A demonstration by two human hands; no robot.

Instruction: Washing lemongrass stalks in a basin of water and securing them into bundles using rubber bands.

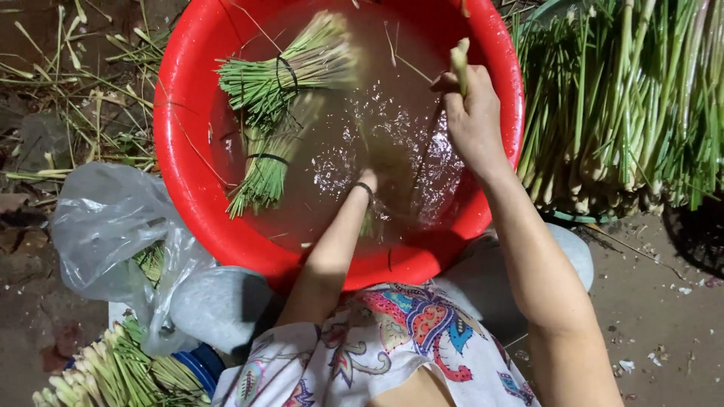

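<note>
The right hand (473,113) is closed in a fist around a pale green stalk (459,64), whose tip sticks up above the knuckles, just inside the far right rim of the red basin (181,173). The left hand (371,185) is plunged under the murky water at the basin's middle; only the wrist with a dark band shows, so its grip cannot be told. Left of that hand, two tied bundles of stalks (283,75) float near the basin's left wall, leaving open water between both hands. Right of the right hand, beyond the rim, lies a heap of green stalks (626,105). Near the left elbow sits a clear plastic bag (113,226).
</note>
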